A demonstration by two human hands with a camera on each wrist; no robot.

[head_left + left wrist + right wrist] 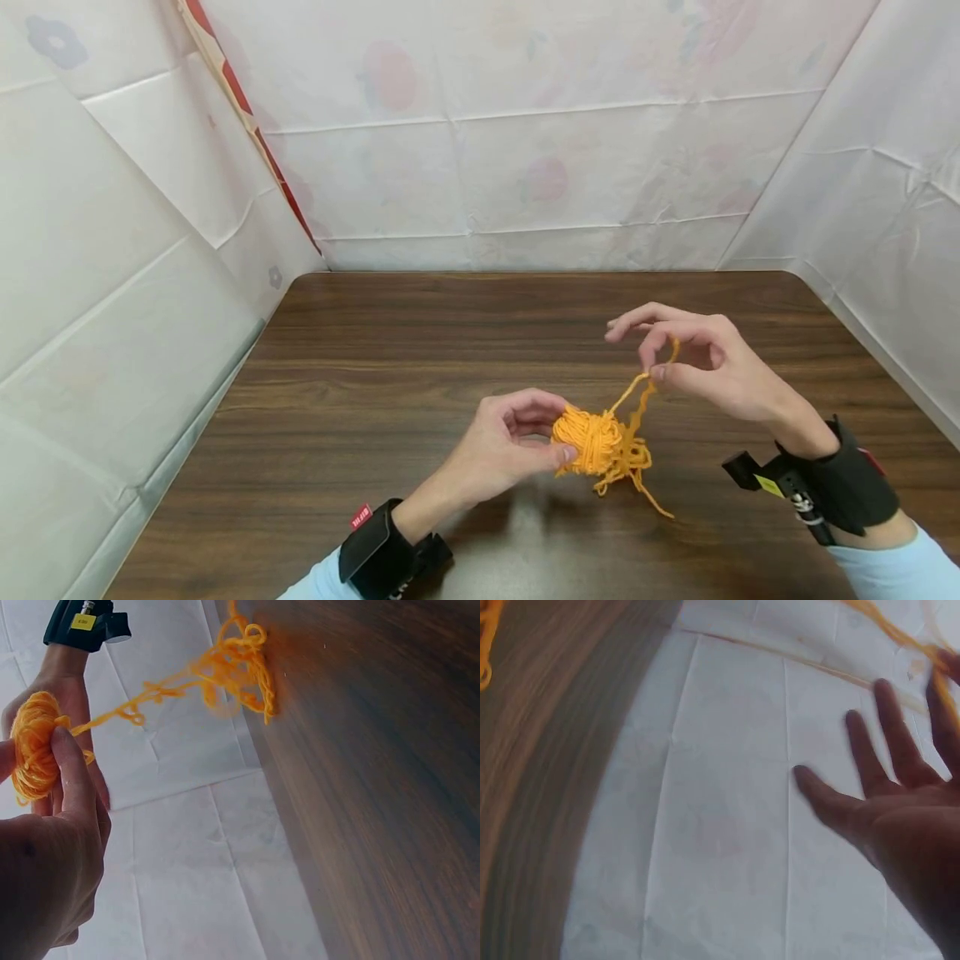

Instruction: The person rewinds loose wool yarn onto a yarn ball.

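The left hand [510, 446] grips the yarn ball [592, 440]. The right hand [705, 358] pinches the loose strand [633, 392]; keeping it taut should wind neatly.

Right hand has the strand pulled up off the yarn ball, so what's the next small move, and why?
Probably carry the strand over the yarn ball and lay one more wrap. The left hand pinches the ball just above the table, the right hand pinches the strand raised and fairly taut, and loose loops still hang beneath, unwound.

The head view looks down on the table [375, 375]; both wrist views sit close, sharing the yarn [600, 442].
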